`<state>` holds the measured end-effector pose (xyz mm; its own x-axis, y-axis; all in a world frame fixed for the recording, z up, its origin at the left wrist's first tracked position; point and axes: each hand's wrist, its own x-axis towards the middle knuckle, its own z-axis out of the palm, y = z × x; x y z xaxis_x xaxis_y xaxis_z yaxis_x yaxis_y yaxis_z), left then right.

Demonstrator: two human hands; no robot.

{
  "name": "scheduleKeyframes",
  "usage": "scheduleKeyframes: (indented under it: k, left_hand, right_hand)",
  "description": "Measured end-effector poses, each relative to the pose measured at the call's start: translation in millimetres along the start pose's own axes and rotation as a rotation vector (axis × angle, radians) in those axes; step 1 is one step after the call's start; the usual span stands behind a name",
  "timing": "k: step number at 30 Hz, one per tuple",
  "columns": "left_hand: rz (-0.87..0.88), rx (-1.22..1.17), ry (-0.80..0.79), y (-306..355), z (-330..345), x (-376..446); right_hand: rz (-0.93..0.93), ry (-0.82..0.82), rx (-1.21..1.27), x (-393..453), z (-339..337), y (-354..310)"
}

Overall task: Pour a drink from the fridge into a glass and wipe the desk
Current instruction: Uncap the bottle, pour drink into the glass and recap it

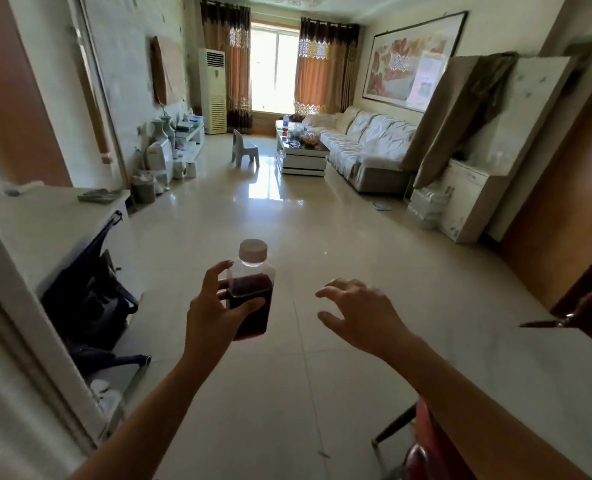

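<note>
A capped bottle (251, 289) of dark drink is gripped upright in the left hand (214, 311), above the tiled floor (322, 237).

The right hand (360, 315) is held empty beside it, fingers spread; a dark bag (86, 292) is seen left, a sofa (367, 147) far ahead.

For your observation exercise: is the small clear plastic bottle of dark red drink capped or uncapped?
Capped: a white screw cap sits on the small clear plastic bottle of dark red drink, held upright in the left hand.

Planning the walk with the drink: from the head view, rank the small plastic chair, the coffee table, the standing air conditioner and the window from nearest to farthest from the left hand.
From the left hand, holding the bottle:
1. Small plastic chair, mid-floor, slightly left.
2. Coffee table, right of the chair, before the sofa; close to the chair's depth.
3. Standing air conditioner, far left corner.
4. Window, back wall.
</note>
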<state>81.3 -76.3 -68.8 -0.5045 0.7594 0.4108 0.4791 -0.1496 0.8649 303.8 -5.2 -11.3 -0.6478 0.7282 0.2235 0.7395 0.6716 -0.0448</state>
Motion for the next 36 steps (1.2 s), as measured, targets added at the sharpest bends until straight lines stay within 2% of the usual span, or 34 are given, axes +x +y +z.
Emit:
scheduleKeyframes:
  k: [5, 16, 25, 36]
  left_hand:
    - [-0.068, 0.014, 0.076, -35, 13, 66]
    - [-0.244, 0.160, 0.388, -111, 15, 221]
    - [-0.321, 0.302, 0.582, -190, -42, 309]
    - [-0.402, 0.404, 0.752, -294, -132, 423]
  right_hand:
    - [-0.122, 0.006, 0.038, 102, 27, 22]
    - [-0.415, -0.074, 0.177, 349, 93, 47]
    - [-0.690, -0.132, 0.215, 522, 147, -26]
    - [-0.904, -0.189, 0.260, 707, 201, -154]
